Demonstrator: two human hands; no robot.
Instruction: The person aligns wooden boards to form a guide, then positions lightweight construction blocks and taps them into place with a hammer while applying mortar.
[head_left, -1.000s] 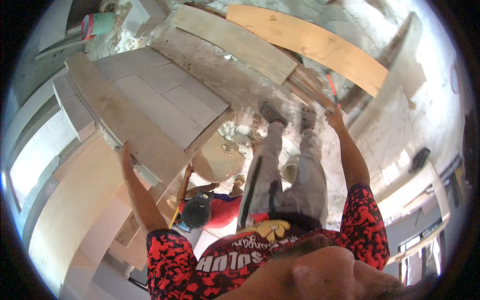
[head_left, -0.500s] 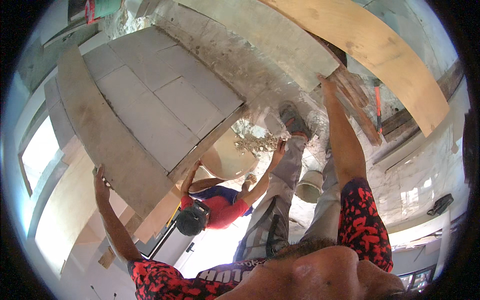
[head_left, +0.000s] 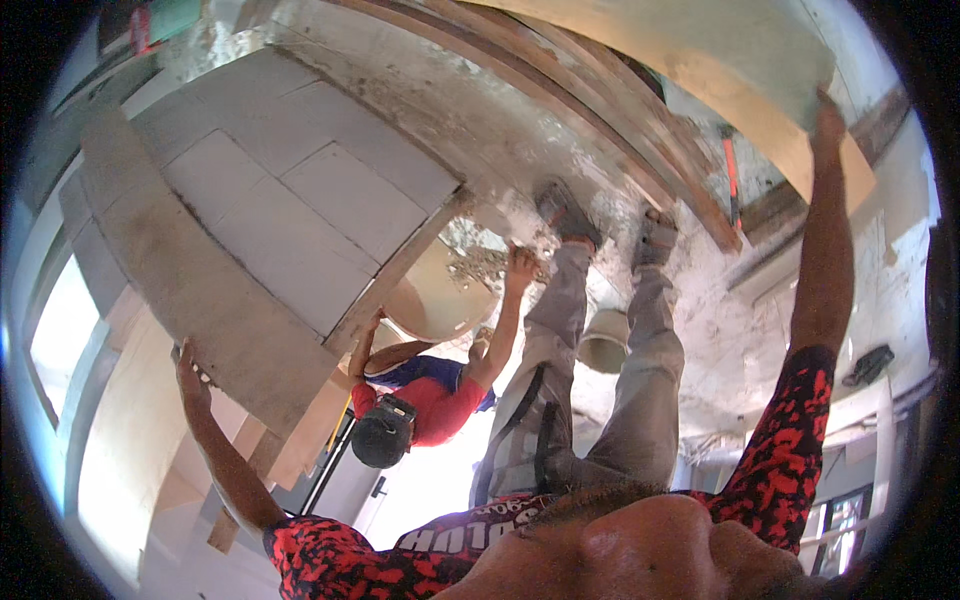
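Note:
On the left, my left hand has its fingers closed round the outer edge of a long, narrow tan board. That board lies along the side of a large grey tiled panel. With my arm stretched to the upper right, my right hand grips the near end of a pale plank. The plank overlaps a yellowish plywood strip. Its fingers are partly blurred.
A co-worker in a red shirt and dark cap crouches beside a large round tub, with rubble near one hand. A bucket stands behind my legs. Long wooden beams and an orange-handled tool lie at right.
My right hand has carried the pale plank rightward over the plywood strip, uncovering the wooden beams. My left hand stays on the tan board. The co-worker's hand has shifted slightly.

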